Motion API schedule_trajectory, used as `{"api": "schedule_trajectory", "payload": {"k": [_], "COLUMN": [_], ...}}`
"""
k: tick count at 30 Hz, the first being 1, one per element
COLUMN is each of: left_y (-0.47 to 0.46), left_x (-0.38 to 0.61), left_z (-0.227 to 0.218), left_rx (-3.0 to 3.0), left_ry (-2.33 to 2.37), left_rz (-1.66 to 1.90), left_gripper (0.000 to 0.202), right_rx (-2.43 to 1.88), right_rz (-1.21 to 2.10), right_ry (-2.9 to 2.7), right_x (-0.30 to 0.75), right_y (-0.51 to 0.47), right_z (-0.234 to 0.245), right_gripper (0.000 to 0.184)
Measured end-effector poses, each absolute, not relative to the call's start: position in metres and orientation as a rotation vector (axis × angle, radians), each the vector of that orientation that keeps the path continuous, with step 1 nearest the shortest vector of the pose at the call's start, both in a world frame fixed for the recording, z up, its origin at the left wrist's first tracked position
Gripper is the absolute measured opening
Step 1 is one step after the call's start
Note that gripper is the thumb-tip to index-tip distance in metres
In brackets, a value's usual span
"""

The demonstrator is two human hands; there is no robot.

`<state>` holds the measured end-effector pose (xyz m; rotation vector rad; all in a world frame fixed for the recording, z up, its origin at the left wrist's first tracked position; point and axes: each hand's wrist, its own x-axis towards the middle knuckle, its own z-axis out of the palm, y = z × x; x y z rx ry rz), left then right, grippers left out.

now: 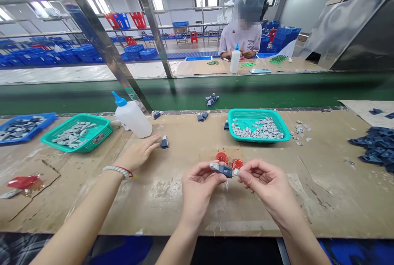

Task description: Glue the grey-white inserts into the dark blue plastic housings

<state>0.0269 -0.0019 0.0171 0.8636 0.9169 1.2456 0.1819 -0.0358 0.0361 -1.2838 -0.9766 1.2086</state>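
My left hand [198,185] is closed on a small blue and grey part [221,169], held just above the cardboard-covered bench. My right hand [266,183] is closed in a pinch at the part's right end, with a small light piece [236,171] between thumb and forefinger. Two red caps [229,160] lie on the bench right behind the part. A green basket [259,114] of small grey pieces stands beyond them.
Another person's hand with a bead bracelet [138,153] reaches in from the left toward a blue part [164,143]. A glue bottle [133,117], a second green basket [78,132], a blue tray [26,127], a blue part pile [377,148] and a green conveyor [277,90] surround me. A seated person [241,39] works opposite.
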Motion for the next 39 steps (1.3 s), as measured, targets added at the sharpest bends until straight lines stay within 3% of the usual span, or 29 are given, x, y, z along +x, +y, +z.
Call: {"api": "schedule_trajectory", "payload": {"k": [9, 17, 20, 24, 28, 36, 39], "left_y": [-0.014, -0.015, -0.014, -0.009, 0.011, 0.072, 0.087], "left_x": [0.029, 0.022, 0.023, 0.027, 0.018, -0.069, -0.097], "left_z": [0.025, 0.030, 0.029, 0.022, 0.019, 0.007, -0.008], "left_rx": [0.890, 1.150, 1.148, 0.970, 0.852, 0.750, 0.802], "left_ry": [0.943, 0.822, 0.791, 0.707, 0.742, 0.988, 1.066], "left_rz": [1.248, 1.082, 1.070, 1.064, 1.146, 1.318, 1.410], "left_gripper": [0.029, 0.022, 0.023, 0.045, 0.043, 0.038, 0.036], "right_rx": [-1.305, -1.137, -1.142, -1.223, -1.303, -1.744, -1.807], "right_rz": [1.341, 1.744, 1.662, 1.495, 1.528, 0.487, 0.367], "right_ry": [-1.098, -1.150, -1.121, -1.149, -1.410, -2.197, -2.265], "right_x": [0.177, 0.188, 0.183, 0.170, 0.176, 0.171, 0.138], "right_y": [-0.037, -0.045, -0.046, -0.033, 0.012, 0.218, 0.303], "right_z": [0.036, 0.036, 0.035, 0.047, 0.071, 0.083, 0.062], "right_gripper": [0.027, 0.029, 0.032, 0.035, 0.043, 0.054, 0.065]}}
